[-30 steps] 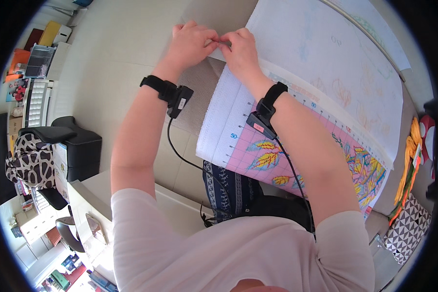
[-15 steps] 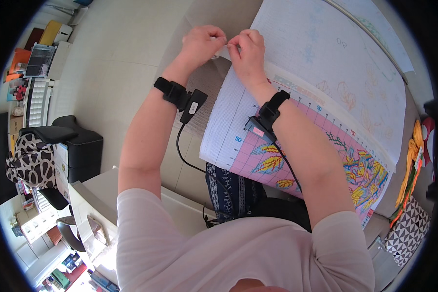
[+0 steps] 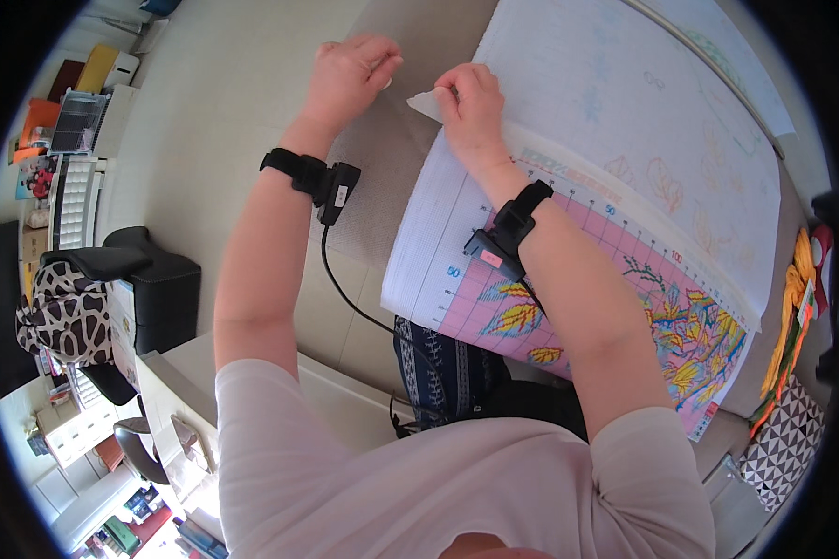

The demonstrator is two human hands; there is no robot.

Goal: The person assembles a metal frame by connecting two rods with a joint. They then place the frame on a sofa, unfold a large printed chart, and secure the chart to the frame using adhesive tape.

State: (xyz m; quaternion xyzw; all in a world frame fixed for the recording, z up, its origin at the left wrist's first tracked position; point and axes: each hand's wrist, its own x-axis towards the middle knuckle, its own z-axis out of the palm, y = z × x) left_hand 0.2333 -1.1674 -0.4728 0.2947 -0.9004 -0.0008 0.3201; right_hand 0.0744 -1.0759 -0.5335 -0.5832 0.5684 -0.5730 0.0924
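Observation:
A large white gridded canvas (image 3: pixel 625 112) lies over a grey seat in front of me, and its lower part (image 3: pixel 615 307) carries a pink print with yellow and blue flowers. My right hand (image 3: pixel 471 102) pinches the canvas's near left corner, which is lifted a little. My left hand (image 3: pixel 350 74) hovers a short way to the left over the grey seat (image 3: pixel 382 177), its fingertips pressed together; I cannot see anything thin between them. Each wrist wears a black band with a small device, and a black cable (image 3: pixel 345 289) hangs from the left one.
A black stool with a spotted bag (image 3: pixel 61 312) stands on the pale tiled floor at the left. White shelves with coloured items line the far left. Yellow and orange threads (image 3: pixel 797 298) and a triangle-patterned cushion (image 3: pixel 778 438) lie at the right edge.
My hands were touching at the canvas corner. My left hand has since drawn away to the left, while the right hand keeps the corner.

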